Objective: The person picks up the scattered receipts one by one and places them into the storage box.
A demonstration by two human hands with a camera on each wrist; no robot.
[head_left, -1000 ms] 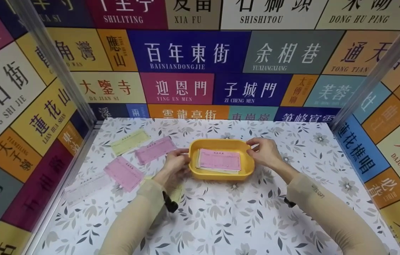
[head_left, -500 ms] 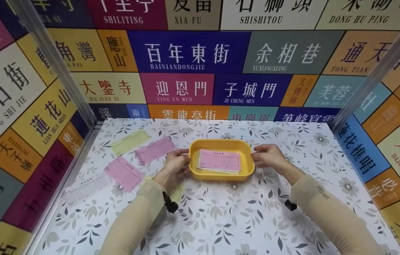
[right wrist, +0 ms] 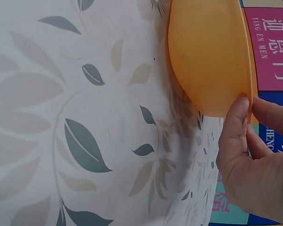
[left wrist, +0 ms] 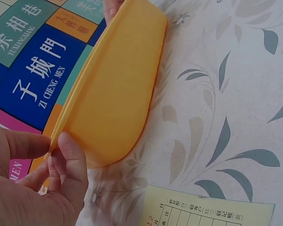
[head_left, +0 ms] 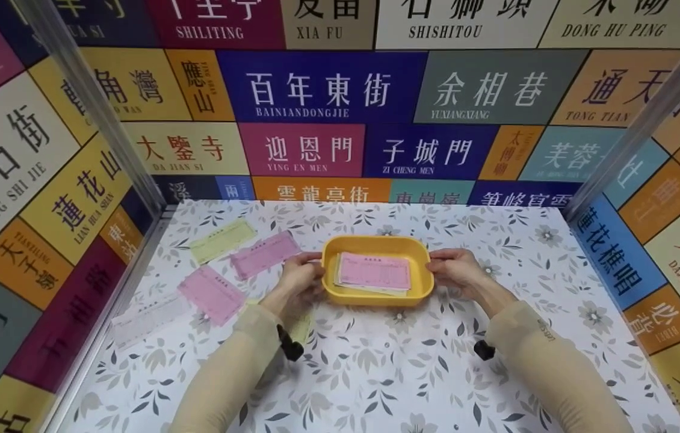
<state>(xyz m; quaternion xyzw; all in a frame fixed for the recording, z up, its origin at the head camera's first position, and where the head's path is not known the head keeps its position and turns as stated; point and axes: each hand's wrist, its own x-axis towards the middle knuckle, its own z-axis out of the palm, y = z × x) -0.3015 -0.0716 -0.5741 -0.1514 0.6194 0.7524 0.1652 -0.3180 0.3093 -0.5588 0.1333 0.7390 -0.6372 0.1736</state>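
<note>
A yellow plastic basin with rounded corners stands near the middle of the table. Inside it lies a small stack of printed slips, a pink one on top and paler ones showing under its edges. My left hand pinches the basin's left rim between thumb and fingers, as the left wrist view shows close up. On the opposite end, my right hand pinches the right rim with thumb and fingertips; the basin's side wall fills the top of the right wrist view.
Left of the basin lie loose slips: a yellow one, pink ones and a white one. Another yellow slip lies partly under my left forearm. Sign-printed panels enclose the flower-patterned table.
My right hand let go of the basin's right rim near its back corner, slid toward me, and now pinches the rim at the end's middle. The left hand and basin stay put.
</note>
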